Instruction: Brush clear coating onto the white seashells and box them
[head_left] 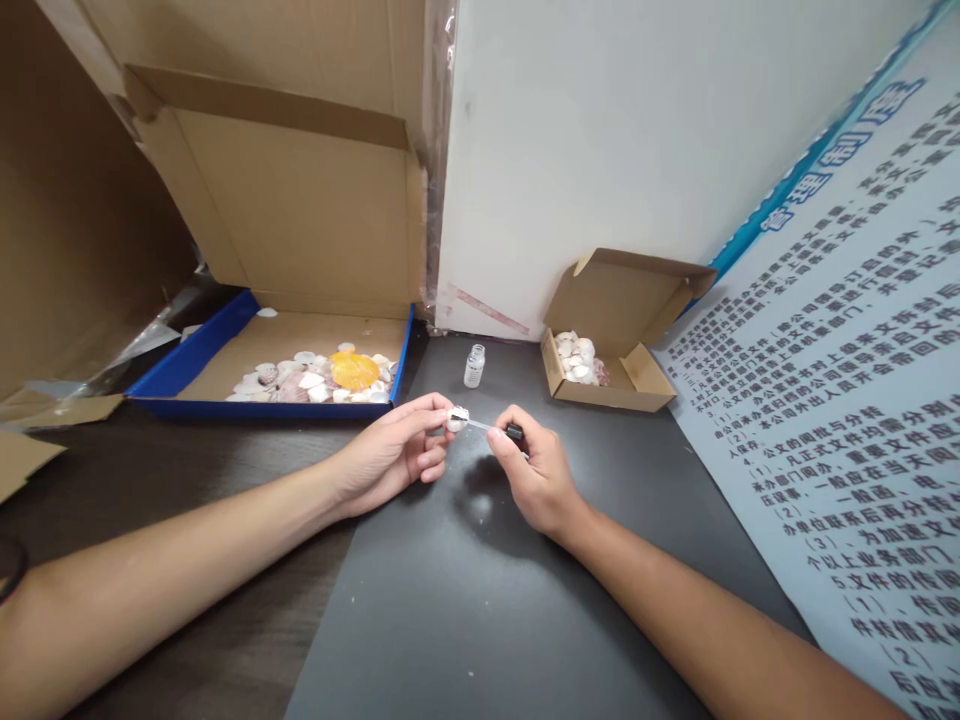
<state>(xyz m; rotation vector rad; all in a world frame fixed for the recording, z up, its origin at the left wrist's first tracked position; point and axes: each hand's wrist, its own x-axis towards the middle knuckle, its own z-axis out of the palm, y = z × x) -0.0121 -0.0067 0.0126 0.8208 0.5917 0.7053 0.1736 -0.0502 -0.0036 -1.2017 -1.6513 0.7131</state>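
Between the thumb and fingers of my left hand (pixel 405 445) is a small whitish seashell (pixel 457 420), with a dark patch on its face. My right hand (pixel 536 465) grips a cap brush (pixel 514 432) by its black cap. Its thin pale stem reaches left, and the dark tip meets the shell. Behind both hands, a small clear glass bottle (pixel 474 367) with a white label stands upright and uncapped on the dark grey mat (pixel 420 600).
An open blue-edged cardboard box (pixel 270 408) at the left holds many shells, including a bright orange one (pixel 355 371). At the right, a smaller open box (pixel 619 395) contains white shells (pixel 577 357). A white panel (pixel 570 140) and a printed sign (pixel 840 400) border the work surface.
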